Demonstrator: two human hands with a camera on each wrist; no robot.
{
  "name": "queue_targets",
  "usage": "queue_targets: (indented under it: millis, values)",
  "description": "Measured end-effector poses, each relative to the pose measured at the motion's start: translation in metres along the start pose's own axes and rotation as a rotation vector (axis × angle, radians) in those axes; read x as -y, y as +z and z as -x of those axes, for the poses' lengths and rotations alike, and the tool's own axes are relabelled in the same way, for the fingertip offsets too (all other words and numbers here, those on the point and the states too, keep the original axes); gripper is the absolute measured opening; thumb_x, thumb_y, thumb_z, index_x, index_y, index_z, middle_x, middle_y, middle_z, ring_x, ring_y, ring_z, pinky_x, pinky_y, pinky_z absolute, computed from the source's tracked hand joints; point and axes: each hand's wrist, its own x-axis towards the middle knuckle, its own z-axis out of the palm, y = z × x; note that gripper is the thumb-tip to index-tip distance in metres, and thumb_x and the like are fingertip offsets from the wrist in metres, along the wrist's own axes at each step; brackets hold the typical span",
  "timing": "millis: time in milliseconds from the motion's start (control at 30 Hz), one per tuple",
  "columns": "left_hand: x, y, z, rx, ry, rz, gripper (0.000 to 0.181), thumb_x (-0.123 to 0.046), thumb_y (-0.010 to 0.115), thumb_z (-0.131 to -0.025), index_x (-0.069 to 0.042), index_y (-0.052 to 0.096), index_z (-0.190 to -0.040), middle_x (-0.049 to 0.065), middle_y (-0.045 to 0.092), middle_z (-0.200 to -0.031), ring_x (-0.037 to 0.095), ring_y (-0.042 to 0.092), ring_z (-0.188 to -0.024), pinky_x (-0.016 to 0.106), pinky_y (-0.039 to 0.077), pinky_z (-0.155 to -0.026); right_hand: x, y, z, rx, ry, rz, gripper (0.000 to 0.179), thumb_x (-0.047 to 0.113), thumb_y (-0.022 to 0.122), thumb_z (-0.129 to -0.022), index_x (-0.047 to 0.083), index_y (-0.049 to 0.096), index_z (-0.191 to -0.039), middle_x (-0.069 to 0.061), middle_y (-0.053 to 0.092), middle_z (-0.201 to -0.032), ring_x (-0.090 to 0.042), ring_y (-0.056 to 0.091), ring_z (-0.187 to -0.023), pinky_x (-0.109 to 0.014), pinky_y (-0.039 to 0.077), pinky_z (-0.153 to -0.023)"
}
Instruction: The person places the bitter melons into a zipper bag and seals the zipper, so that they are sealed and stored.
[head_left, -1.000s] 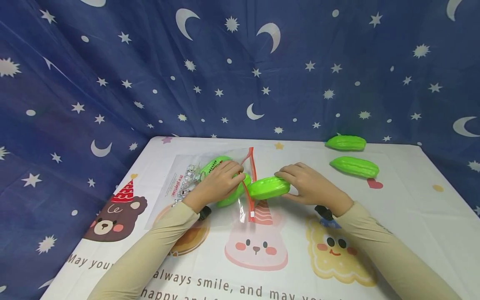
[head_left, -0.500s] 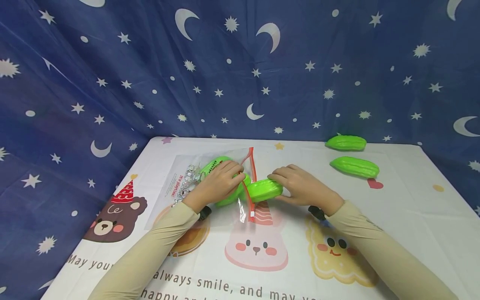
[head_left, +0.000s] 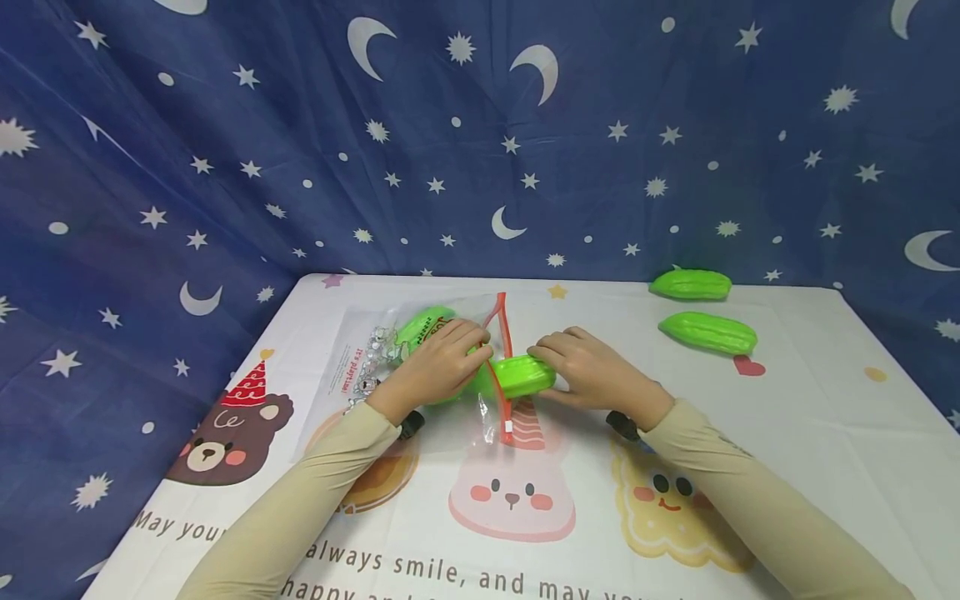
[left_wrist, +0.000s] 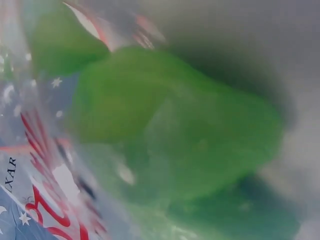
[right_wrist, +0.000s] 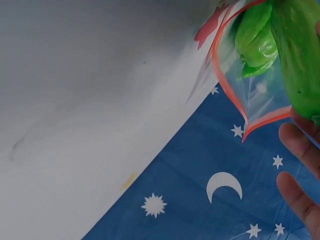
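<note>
Ridged gourd (head_left: 528, 377) partly inside clear bag (head_left: 486, 423)

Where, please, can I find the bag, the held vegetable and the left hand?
bag (head_left: 507, 333): head view, on its red rim
held vegetable (head_left: 527, 377): head view, on the ribbed side outside the opening
left hand (head_left: 433, 367): head view, on its back

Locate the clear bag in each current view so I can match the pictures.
Head: the clear bag lies left of centre on the table, partly under the left hand.
Left wrist: close up and blurred, red print at lower left, green vegetables showing through.
Right wrist: upper right, red edge spread open.
Shared landmark: the blue starry curtain, behind the table in head, lower left in left wrist, lower middle in right wrist.
</note>
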Motion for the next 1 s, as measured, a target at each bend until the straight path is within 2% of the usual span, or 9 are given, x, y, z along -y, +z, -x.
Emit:
queue_targets:
  millis: [400,667,867,1000]
  values:
    - [-0.002,-0.003,-0.004,0.004,0.012,0.001,0.013,-0.005,0.061,-0.081,-0.007,0.058,-0.093,0.009,0.060,-0.101,0.025,0.056,-0.100,0.035,0.044,-0.097,0.003,0.006,-0.012,0.001,0.040,0.017,0.053,0.035,0.079,-0.070,0.003,0.062,-0.108,-0.006,0.065,-0.098,-0.021,0.061,-0.090,-0.038,0.049,-0.083]
    - [-0.001,-0.006,-0.006,0.009,0.011,0.000,0.012,-0.005,0.062,-0.082,-0.006,0.059,-0.094,0.009,0.061,-0.101,0.025,0.057,-0.099,0.034,0.046,-0.097,-0.001,0.011,-0.017,0.006,0.098,0.002,0.053,0.032,0.081,-0.069,0.003,0.062,-0.110,-0.008,0.065,-0.099,-0.022,0.060,-0.091,-0.038,0.049,-0.081]
    - [0.001,-0.006,-0.006,-0.003,0.004,-0.002,0.013,-0.003,0.061,-0.081,-0.006,0.059,-0.093,0.009,0.061,-0.100,0.025,0.057,-0.099,0.034,0.046,-0.096,-0.004,0.015,-0.016,0.055,0.153,-0.001,0.055,0.031,0.080,-0.071,0.007,0.061,-0.117,-0.008,0.064,-0.102,-0.023,0.059,-0.094,-0.039,0.049,-0.082]
    - [0.001,-0.005,-0.006,-0.002,-0.002,-0.008,0.012,-0.004,0.060,-0.081,-0.006,0.059,-0.093,0.009,0.060,-0.101,0.026,0.057,-0.100,0.034,0.045,-0.097,-0.003,0.016,-0.016,0.094,0.154,-0.013,0.057,0.032,0.079,-0.072,0.012,0.061,-0.122,-0.006,0.063,-0.100,-0.022,0.058,-0.093,-0.039,0.048,-0.080]
